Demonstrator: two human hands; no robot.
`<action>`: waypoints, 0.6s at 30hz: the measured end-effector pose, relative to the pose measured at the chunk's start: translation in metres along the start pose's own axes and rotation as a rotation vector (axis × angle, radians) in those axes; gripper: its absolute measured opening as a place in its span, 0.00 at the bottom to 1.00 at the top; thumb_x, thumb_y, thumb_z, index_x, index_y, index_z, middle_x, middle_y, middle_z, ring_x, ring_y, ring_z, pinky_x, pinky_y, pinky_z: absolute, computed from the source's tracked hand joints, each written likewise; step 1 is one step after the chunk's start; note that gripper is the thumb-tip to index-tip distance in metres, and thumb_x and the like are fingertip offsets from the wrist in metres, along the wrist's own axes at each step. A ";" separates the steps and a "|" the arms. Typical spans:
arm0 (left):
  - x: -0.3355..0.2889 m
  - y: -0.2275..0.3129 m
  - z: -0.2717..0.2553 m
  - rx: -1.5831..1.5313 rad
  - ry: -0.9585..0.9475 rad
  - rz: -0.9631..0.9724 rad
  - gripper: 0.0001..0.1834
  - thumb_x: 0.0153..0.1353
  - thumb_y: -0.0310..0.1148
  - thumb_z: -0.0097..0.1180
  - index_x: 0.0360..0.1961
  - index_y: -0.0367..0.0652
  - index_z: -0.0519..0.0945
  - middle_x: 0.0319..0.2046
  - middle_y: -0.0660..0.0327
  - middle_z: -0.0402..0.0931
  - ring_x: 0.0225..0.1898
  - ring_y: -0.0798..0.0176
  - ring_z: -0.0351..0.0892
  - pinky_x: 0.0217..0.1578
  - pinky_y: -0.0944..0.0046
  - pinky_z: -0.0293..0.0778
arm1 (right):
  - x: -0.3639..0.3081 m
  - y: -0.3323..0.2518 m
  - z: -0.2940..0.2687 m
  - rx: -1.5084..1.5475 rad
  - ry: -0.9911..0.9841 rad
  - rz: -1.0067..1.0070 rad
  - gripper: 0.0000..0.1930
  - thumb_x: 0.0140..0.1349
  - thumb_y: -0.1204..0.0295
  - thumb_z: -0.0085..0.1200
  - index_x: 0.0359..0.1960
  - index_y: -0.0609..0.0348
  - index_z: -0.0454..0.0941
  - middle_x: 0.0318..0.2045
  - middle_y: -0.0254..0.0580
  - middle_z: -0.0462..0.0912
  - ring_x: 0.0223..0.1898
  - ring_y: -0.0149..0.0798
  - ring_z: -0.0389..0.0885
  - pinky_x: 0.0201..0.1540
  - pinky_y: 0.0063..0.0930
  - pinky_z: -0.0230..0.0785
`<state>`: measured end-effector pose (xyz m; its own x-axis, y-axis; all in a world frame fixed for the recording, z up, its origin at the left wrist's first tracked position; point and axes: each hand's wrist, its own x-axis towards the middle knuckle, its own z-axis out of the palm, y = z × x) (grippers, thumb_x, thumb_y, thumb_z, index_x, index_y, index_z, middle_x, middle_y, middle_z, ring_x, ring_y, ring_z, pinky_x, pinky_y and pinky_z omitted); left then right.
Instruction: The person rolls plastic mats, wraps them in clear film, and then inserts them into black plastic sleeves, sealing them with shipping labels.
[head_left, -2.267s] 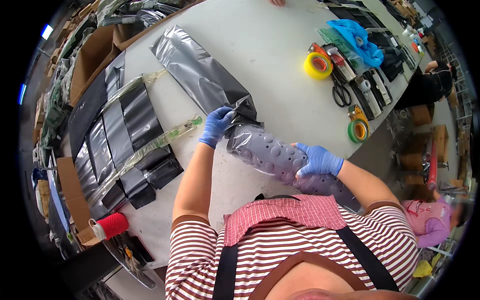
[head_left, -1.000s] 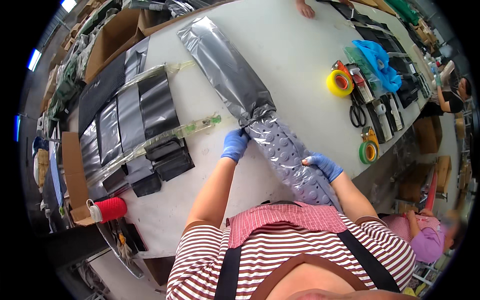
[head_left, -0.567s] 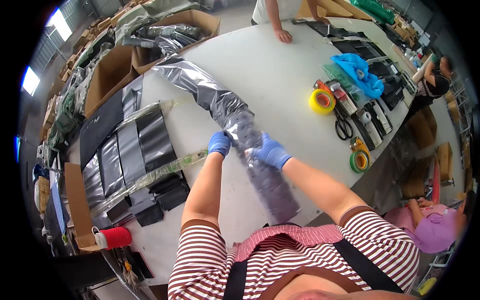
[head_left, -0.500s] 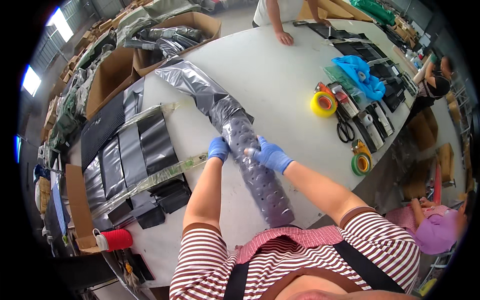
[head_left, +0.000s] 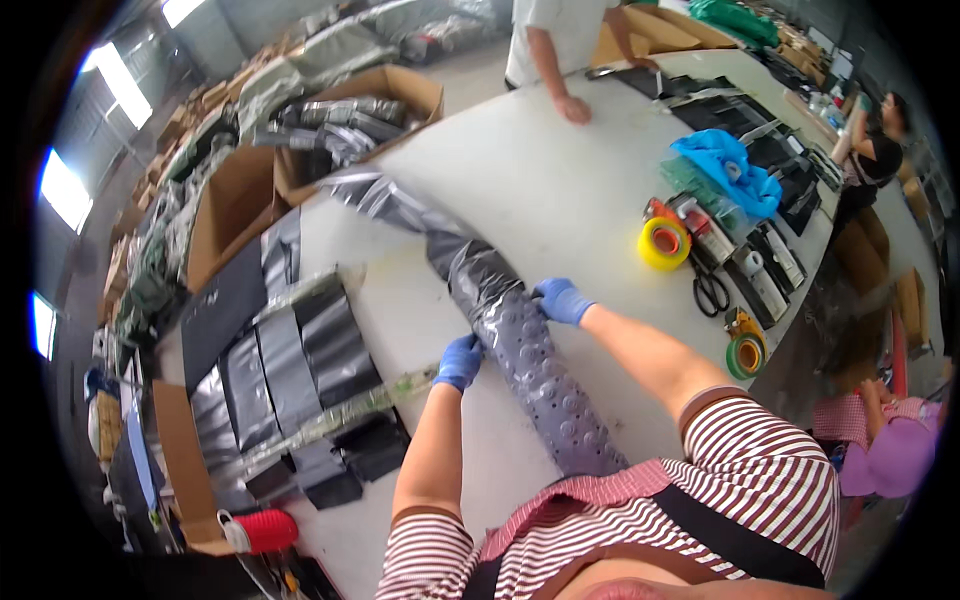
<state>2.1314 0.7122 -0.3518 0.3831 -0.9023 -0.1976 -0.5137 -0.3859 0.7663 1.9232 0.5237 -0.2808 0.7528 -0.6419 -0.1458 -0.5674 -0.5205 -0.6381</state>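
A rolled, bumpy translucent grey-purple mat (head_left: pixel 560 395) lies slantwise on the table, its near end against my apron. The far part of the roll is inside a shiny dark grey plastic bag (head_left: pixel 470 270), whose loose end trails to the far left. My left hand (head_left: pixel 460 362), in a blue glove, is closed at the left side of the roll by the bag's mouth, fingertips partly hidden. On the right side, my right hand (head_left: pixel 563 301), also gloved, is pinched on the bag's edge.
Flat dark bags (head_left: pixel 270 370) lie in taped stacks at left, near a red spool (head_left: pixel 262 530). At right are yellow tape (head_left: pixel 663 243), scissors (head_left: pixel 711 294), a tape dispenser (head_left: pixel 745 350) and a blue plastic bag (head_left: pixel 730 170). Another person's hand (head_left: pixel 573 108) rests at the far edge.
The bag's mouth has come nearer along the roll. My right hand has moved from the mat's top to the bag's right edge; my left hand stays at the left side. The view has shifted.
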 end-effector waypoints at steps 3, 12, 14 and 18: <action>-0.043 0.003 0.017 -0.004 -0.251 0.100 0.17 0.66 0.43 0.51 0.45 0.44 0.83 0.42 0.45 0.82 0.44 0.41 0.81 0.45 0.51 0.75 | -0.067 0.012 -0.003 0.092 -0.042 -0.051 0.08 0.61 0.68 0.55 0.34 0.58 0.83 0.24 0.48 0.84 0.27 0.48 0.85 0.35 0.37 0.77; -0.319 -0.114 0.194 -0.301 -0.819 -0.114 0.18 0.72 0.40 0.47 0.51 0.41 0.82 0.49 0.56 0.81 0.49 0.55 0.78 0.55 0.57 0.72 | -0.362 0.075 0.098 0.456 -0.390 0.199 0.18 0.65 0.66 0.54 0.55 0.55 0.79 0.44 0.47 0.85 0.44 0.39 0.82 0.48 0.38 0.74; -0.323 -0.147 0.220 -0.511 -0.784 -0.227 0.16 0.71 0.34 0.48 0.53 0.41 0.81 0.49 0.60 0.82 0.49 0.60 0.78 0.55 0.59 0.72 | -0.348 0.045 0.071 0.231 -0.606 -0.106 0.21 0.64 0.64 0.53 0.58 0.55 0.77 0.46 0.49 0.83 0.45 0.43 0.81 0.50 0.40 0.72; -0.206 0.082 0.075 -0.151 -0.753 -0.004 0.10 0.63 0.33 0.54 0.41 0.43 0.84 0.25 0.61 0.79 0.27 0.69 0.76 0.30 0.64 0.73 | -0.293 0.019 0.003 0.223 -0.239 -0.074 0.10 0.63 0.69 0.53 0.41 0.59 0.81 0.32 0.44 0.84 0.34 0.36 0.80 0.39 0.35 0.74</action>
<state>1.9525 0.8517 -0.2945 -0.2693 -0.8089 -0.5227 -0.3826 -0.4082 0.8288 1.6930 0.7041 -0.2527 0.8609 -0.4434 -0.2496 -0.4417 -0.4078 -0.7991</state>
